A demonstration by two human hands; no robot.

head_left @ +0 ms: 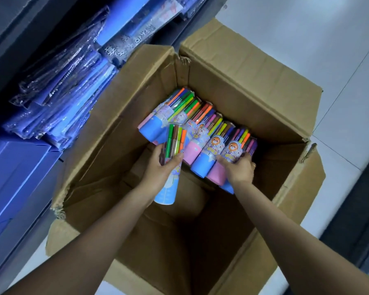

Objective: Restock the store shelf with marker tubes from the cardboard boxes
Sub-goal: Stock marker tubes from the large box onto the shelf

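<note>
An open cardboard box (pixel 249 99) stands on the floor below me. Several marker tubes (pixel 200 135) with clear tops, coloured pens and blue or pink bases lie in a row at its far side. My left hand (pixel 160 167) grips one blue-based marker tube (pixel 170 184), lifted above the row and tilted. My right hand (pixel 239 169) reaches into the box and curls its fingers round the rightmost marker tube (pixel 230 152), which still lies in the row.
The store shelf (pixel 58 88) on the left holds stacked blue folders in clear plastic wrap, with blue boxes (pixel 15 173) below. The box flaps stand open on all sides. White floor tiles (pixel 307 39) lie to the right.
</note>
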